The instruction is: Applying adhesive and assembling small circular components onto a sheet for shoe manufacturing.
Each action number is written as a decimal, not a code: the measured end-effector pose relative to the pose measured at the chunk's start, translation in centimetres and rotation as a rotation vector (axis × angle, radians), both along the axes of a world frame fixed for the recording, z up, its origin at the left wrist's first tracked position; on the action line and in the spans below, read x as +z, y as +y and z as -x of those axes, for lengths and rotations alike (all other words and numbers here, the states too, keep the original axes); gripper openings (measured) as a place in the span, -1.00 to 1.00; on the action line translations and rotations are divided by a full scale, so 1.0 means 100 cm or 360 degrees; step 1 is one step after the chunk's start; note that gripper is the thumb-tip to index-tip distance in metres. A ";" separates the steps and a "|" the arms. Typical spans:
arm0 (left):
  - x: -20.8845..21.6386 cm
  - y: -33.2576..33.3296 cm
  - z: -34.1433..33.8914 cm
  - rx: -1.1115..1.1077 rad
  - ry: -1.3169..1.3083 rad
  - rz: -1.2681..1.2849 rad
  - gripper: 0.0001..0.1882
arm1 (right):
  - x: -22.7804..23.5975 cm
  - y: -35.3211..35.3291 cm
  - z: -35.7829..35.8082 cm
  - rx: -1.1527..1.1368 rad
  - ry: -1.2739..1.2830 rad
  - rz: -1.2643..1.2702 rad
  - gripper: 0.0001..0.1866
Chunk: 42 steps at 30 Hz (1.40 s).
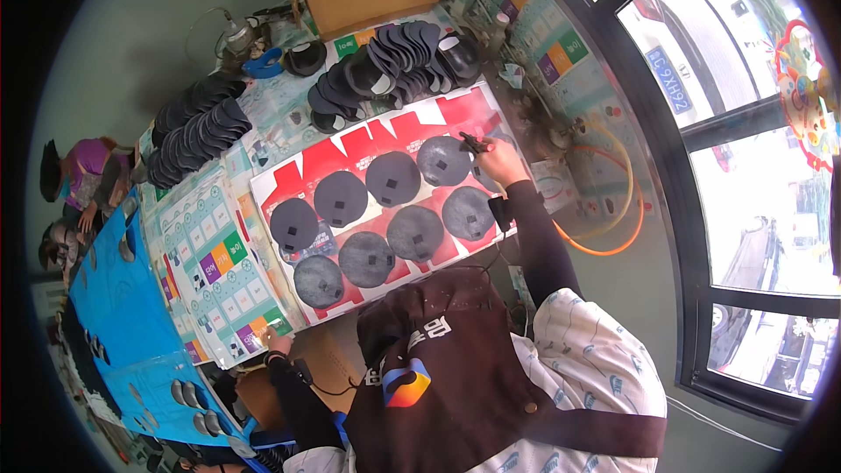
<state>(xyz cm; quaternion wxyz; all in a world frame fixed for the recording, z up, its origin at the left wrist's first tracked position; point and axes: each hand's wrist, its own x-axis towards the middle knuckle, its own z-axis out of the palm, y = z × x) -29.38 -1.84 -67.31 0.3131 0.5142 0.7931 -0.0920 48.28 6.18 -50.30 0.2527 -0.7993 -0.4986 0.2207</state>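
Gripped in my right hand is a small dark tool that looks like a spray gun; my fingers are closed round it. It hovers over the far right end of a red-and-white board. Several round black pads lie flat on the board in two rows, each with a small dark square on it. Some pads, such as the grey-speckled pad nearest the tool, look dusty. Another pad is partly hidden beneath my right hand. My left hand is at the table's near edge, by a printed sheet's corner; its fingers are too small to make out.
Stacks of curved black pieces stand behind the board, with more black stacks at left. A cardboard box sits at the back. An orange hose loops beside my right arm. People are by a blue table at left.
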 end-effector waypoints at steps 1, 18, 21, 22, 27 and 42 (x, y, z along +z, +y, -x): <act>-0.001 0.005 -0.002 -0.0012 -0.0001 0.0006 0.14 | 0.002 -0.007 -0.004 -0.0101 -0.0063 -0.0078 -0.72; 0.017 0.013 -0.015 -0.0067 0.0010 0.0289 0.17 | 0.032 -0.018 0.001 -0.0203 0.0121 0.0055 -0.63; 0.016 0.013 -0.015 0.0024 -0.0089 0.0267 0.17 | 0.028 -0.021 -0.002 -0.0267 0.0113 0.0046 -0.64; 0.013 0.009 -0.013 0.0033 -0.0091 0.0264 0.17 | 0.028 -0.020 -0.001 -0.0264 0.0087 0.0074 -0.64; -0.007 0.004 0.003 0.0037 0.0028 0.0021 0.16 | 0.025 -0.020 -0.003 -0.0259 0.0079 0.0085 -0.64; -0.010 0.005 0.004 0.0088 -0.0019 -0.0020 0.12 | 0.030 -0.028 0.005 -0.0262 0.0213 0.0133 -0.65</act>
